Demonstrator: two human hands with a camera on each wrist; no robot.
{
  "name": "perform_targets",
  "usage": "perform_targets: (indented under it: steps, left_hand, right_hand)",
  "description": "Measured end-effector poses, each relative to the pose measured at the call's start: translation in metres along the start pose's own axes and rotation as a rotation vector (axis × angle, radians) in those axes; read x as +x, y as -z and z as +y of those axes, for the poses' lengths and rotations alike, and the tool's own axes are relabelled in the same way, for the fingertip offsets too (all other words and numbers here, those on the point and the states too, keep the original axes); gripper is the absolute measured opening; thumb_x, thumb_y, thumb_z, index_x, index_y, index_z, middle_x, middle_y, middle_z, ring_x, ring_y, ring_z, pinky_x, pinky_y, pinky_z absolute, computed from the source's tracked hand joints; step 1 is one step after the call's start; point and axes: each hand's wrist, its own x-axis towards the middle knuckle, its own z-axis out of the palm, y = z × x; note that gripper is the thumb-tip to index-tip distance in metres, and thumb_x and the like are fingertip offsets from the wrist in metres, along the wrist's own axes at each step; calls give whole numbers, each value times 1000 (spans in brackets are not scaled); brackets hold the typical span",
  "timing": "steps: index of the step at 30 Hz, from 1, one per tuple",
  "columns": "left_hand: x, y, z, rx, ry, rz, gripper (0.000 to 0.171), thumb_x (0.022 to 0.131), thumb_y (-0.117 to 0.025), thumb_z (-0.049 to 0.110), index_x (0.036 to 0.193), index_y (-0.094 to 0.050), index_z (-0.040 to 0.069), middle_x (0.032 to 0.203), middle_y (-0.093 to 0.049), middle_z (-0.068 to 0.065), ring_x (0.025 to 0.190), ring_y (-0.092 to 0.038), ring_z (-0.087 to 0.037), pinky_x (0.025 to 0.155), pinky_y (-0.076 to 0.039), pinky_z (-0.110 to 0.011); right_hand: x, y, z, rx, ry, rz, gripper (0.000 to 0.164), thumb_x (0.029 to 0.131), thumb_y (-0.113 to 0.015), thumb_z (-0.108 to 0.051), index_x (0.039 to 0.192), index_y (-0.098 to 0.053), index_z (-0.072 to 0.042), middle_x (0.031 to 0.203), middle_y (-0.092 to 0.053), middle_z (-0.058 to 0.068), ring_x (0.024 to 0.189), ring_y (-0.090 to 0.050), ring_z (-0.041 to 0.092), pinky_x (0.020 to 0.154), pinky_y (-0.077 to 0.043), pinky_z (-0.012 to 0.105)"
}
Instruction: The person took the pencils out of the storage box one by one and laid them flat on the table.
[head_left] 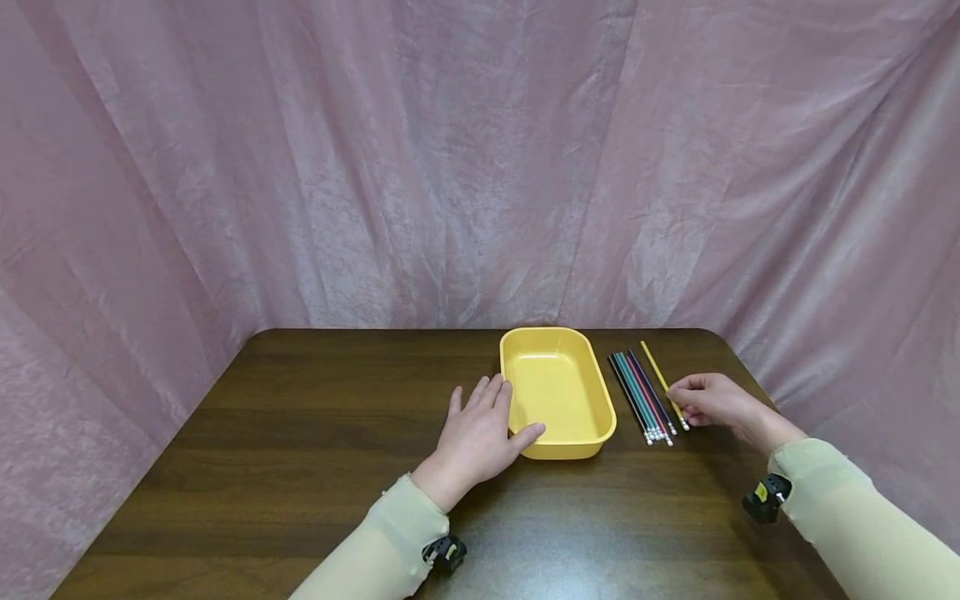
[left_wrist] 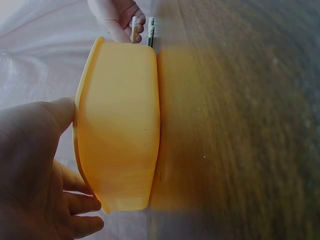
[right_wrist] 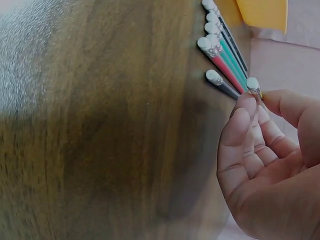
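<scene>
A yellow rectangular tray stands on the table. My left hand rests at its near left corner, fingers spread, the thumb reaching over the near rim. In the left wrist view the thumb touches the rim and the fingers lie along the tray's side. My right hand pinches a yellow pencil between thumb and fingers; its white eraser shows in the right wrist view. Left of that pencil lies a row of several pencils, black, green, red and dark blue, erasers toward me.
The brown wooden table has its far edge just behind the tray and its right edge beyond my right hand. A pink curtain hangs behind and along both sides.
</scene>
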Motion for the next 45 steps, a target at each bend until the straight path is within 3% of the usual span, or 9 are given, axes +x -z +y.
perform_targets:
  steps: [4,14,45]
  left_hand:
    - [0,0,0,-2,-1,2,95,108,-51,74,169,-41,1,174,-40,-18,163,-34,-36,126,-24,-70]
    - [-1,0,1,6,2,4,95,108,-50,74,169,-41,2,175,-39,-18,163,-34,-36,127,-24,-71]
    - [-2,-2,1,-2,5,4,96,108,-50,74,170,-40,2,175,-38,-18,164,-32,-37,127,-22,-71]
  right_hand:
    - [1,0,3,-33,-11,-11,29,114,-59,-14,123,-64,14,81,-62,0,71,-61,8,65,-57,24]
    - [2,-3,5,-23,-40,-18,22,110,-62,-11,111,-68,10,77,-62,0,68,-62,7,63,-56,22]
    - [5,-3,9,-27,-52,-14,24,114,-60,-16,113,-67,7,86,-66,1,71,-66,9,64,-57,23]
